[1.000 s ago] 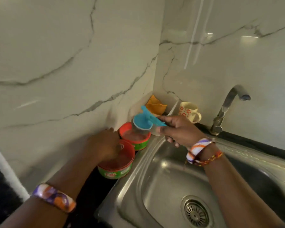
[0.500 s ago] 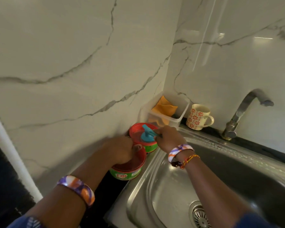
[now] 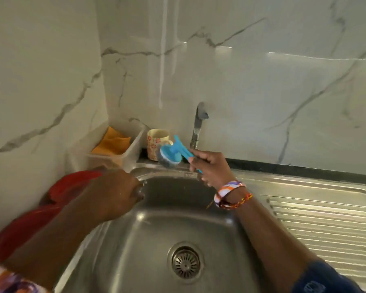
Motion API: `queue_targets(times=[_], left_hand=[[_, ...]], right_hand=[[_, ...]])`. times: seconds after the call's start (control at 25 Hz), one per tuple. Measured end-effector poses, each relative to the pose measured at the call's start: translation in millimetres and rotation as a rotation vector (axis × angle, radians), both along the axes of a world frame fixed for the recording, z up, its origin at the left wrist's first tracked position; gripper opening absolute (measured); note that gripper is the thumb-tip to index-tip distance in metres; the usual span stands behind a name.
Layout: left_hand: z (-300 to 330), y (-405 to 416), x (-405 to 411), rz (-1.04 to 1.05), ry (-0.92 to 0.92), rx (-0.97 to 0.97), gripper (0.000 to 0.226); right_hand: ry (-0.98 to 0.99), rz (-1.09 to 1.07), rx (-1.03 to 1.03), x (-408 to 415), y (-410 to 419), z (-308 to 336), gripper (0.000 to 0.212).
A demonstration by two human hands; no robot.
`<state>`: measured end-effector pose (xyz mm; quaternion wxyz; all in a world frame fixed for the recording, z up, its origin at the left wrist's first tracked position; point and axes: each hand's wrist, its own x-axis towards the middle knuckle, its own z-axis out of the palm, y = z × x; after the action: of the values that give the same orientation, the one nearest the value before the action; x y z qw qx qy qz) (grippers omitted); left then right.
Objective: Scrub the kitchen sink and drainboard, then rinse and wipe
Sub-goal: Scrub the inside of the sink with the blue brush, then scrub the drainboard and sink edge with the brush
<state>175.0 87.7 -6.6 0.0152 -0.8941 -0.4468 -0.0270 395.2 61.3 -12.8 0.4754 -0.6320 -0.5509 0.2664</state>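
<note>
I've got the blue scrub brush [image 3: 170,154] by its handle in my right hand [image 3: 209,169], grip clamped around it, bristle head hanging over the back rim of the sink [image 3: 152,235], just beside the tap [image 3: 199,125] and in front of the flowered mug [image 3: 156,142]. My left hand [image 3: 116,195] hovers over the basin's left edge with its fingers curled; I cannot tell whether that grip holds anything. Behind it the red soap tubs [image 3: 72,185] sit blurred on the worktop.

Where do I stand? Early, I reckon. The basin looks bare steel, no suds, no water running from the tap, drain [image 3: 185,262] uncovered. The ribbed drainboard [image 3: 321,220] to my right looks dry and untouched. So the brush is ready, but scrubbing of both surfaces, then rinsing, then wiping, perhaps with the orange cloth [image 3: 112,142] in the clear bin [image 3: 133,152], all lies ahead.
</note>
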Motion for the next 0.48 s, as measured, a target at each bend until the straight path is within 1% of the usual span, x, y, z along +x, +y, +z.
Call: queue_targets(times=[0.04,0.08,0.16,0.24,0.36,0.4,0.48], left_hand=[[-2,-4,31,-0.059,-0.010,-0.015,0.035],[-6,-9,58,-0.112,-0.021,-0.027,0.033],[-16,-20,112,-0.178,-0.033,-0.085,0.034],[-31,-33,171,-0.232,-0.004,-0.192,0.042],[-59,-56,261,-0.269,0.098,-0.327,0.074],[-67,-61,282,-0.266,0.148,-0.350,0.083],[-83,-66,313,-0.247,0.244,-0.386,0.090]], right_hand=[[-0.002,-0.118,-0.019,42,-10,-1,0.033],[-0.057,-0.227,-0.035,77,-16,-4,0.033],[-0.271,-0.376,-0.109,132,-17,-19,0.034],[-0.394,-0.394,-0.200,171,-13,-41,0.037],[-0.473,-0.283,-0.278,223,-23,-70,0.040],[-0.482,-0.284,-0.278,249,-33,-73,0.039],[-0.480,-0.358,-0.313,315,-65,-72,0.038]])
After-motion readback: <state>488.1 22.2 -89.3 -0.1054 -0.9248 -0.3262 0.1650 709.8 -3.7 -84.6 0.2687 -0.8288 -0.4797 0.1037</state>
